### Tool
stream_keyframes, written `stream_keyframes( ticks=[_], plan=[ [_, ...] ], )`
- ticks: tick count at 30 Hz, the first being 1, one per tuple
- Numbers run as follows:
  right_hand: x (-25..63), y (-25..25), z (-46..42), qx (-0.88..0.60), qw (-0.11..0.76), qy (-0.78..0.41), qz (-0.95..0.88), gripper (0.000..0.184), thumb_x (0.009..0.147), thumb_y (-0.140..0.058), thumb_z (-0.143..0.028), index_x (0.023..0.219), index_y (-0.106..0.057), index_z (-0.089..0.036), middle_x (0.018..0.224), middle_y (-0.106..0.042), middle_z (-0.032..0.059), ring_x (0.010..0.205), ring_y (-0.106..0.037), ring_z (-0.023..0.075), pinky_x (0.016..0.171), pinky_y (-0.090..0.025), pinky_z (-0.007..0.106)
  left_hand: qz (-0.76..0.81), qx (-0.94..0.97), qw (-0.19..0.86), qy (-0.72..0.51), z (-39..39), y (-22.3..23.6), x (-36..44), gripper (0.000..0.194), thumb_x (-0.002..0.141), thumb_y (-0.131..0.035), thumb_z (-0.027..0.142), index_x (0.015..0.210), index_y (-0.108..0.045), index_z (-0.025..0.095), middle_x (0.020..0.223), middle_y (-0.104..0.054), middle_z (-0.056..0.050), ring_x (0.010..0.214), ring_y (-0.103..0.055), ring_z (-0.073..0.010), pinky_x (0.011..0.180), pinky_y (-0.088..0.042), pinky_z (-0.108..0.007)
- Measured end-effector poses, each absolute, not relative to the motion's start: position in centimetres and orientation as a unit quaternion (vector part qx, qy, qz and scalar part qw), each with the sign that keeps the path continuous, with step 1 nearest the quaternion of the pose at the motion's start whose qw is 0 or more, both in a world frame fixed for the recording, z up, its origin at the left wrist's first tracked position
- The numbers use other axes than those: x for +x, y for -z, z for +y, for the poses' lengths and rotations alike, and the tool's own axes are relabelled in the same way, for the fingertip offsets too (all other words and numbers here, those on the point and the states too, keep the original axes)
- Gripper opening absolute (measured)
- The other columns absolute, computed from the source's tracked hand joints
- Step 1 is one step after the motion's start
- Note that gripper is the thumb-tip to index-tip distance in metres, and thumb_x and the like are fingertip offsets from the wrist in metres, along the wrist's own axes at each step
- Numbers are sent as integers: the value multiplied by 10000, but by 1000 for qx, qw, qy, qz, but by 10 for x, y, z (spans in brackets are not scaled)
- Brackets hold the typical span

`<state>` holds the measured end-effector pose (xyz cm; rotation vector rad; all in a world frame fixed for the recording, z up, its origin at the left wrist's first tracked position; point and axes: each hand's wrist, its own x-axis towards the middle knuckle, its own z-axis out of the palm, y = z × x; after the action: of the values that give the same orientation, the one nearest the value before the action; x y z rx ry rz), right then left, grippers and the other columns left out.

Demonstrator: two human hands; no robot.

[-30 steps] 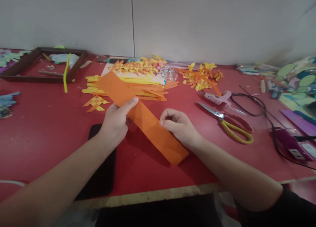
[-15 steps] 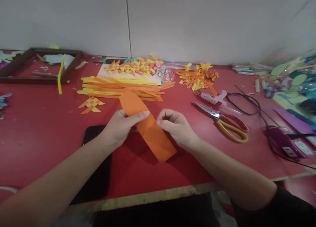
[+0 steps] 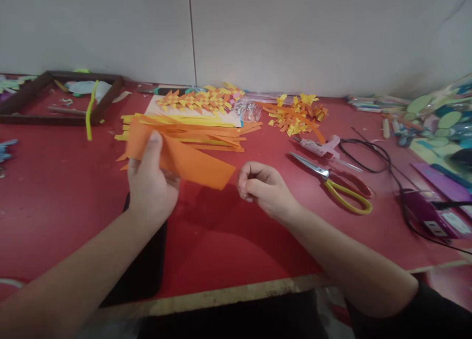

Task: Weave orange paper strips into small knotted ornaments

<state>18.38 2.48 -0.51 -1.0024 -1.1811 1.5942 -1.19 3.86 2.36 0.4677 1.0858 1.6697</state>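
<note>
A wide strip of orange paper (image 3: pixel 199 164) is pinched near its far end in my left hand (image 3: pixel 153 182), the thumb on top and the fingers behind it. Its loose end points right. My right hand (image 3: pixel 263 186) hovers just beyond that end, apart from it, fingers curled and closed with nothing visible in them. Behind the paper lie thin yellow and orange paper strips (image 3: pixel 221 131). A woven piece of orange and yellow strips (image 3: pixel 195 102) rests on a pale sheet at the back. My left hand and the paper mostly cover a small woven piece.
Scissors (image 3: pixel 328 174) and a pink glue gun (image 3: pixel 319 145) lie to the right, beside a black cord (image 3: pixel 387 157). Cut scraps (image 3: pixel 295 115) are heaped behind them. A black phone (image 3: pixel 147 265) lies under my left forearm. A brown wooden frame (image 3: pixel 106 103) sits back left.
My left hand has moved left and turned, swinging the orange paper away from my right hand, which no longer meets its edge. My right hand has stayed almost in place.
</note>
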Motion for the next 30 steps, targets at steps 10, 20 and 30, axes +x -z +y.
stream_keyframes(
  ticks=[10,20,30],
  plan=[
    [180,2,26,-425,475,-664,-392,289,771,-700,-448,669,-644,-183,598,-589,-9,515,-527,114,468,-406,235,327,474,812,-95,16,-19,-9,370,829,-656,544,847,-688,176,775,-722,-60,571,-676,-167,446,-501,-232],
    [194,-5,19,-444,306,-687,-487,156,681,-677,-289,579,-651,-173,546,-589,-12,460,-506,111,441,-365,233,448,429,675,-399,32,-6,-8,393,723,-777,497,927,-637,191,831,-632,-12,590,-577,-96,399,-469,-154],
    [185,-4,20,-444,407,-613,-512,152,791,-688,-338,765,-650,-193,716,-603,-25,612,-521,98,583,-421,220,459,524,631,-340,26,-8,-6,264,746,-779,354,787,-589,176,646,-633,38,481,-594,-83,484,-498,-184]
  ],
)
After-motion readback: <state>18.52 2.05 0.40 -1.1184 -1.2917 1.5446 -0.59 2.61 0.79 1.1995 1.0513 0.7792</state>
